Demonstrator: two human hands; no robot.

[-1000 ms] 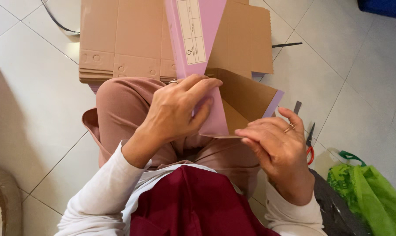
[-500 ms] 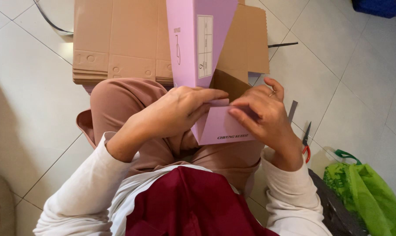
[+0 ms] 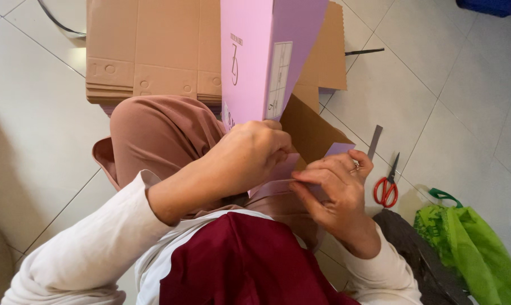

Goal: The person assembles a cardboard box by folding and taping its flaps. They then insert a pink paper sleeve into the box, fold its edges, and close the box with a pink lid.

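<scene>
Two hands are working one pink box (image 3: 267, 62) over our lap. We are looking down at a floor of pale tiles (image 3: 29, 113), and on it, just past our knees, a stack of flat brown cardboard (image 3: 154, 51) is lying, its edges showing several sheets.

In front of the stack the box is standing up tall, tilted slightly, pink outside and plain brown inside where a flap (image 3: 312, 133) is opening to the right. One face is carrying a printed label panel and some dark marks. Its lower end is sitting between our hands, above our thighs.

We are wrapping our left hand (image 3: 247, 155) over the bottom of the box, fingers curled down and closed on the pink card, knuckles up. We are pressing our right hand (image 3: 334, 189) against a small pink flap (image 3: 337, 149) at the lower right, fingers bent, thumb and forefinger pinching its edge; a ring is showing on one finger. Both hands are close together, nearly touching.

To the right, on the tiles, a green bag (image 3: 475, 248) is lying, and beside it red-handled scissors (image 3: 386, 189) and a thin grey strip (image 3: 375, 141).
</scene>
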